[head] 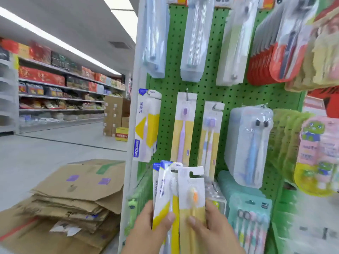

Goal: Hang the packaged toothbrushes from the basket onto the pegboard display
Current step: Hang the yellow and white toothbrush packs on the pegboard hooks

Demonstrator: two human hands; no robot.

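Observation:
My left hand [146,228] grips a small stack of white-and-yellow toothbrush packs [166,191], thumb across the front. My right hand [211,228] pinches a tan-and-white pack with an orange-headed toothbrush [191,191] beside the stack. Both are held low in front of the green pegboard [220,92]. On its hooks hang matching packs: a white-and-yellow one [146,125], a purple toothbrush pack [183,125] and a twin pack [210,136]. The basket is not in view.
Clear toothbrush cases [196,43] hang on the top row and a blue one [247,147] at mid height. Red and green packs crowd the right side. Flattened cardboard boxes [73,195] lie on the floor to the left. An aisle with stocked shelves [60,92] runs behind.

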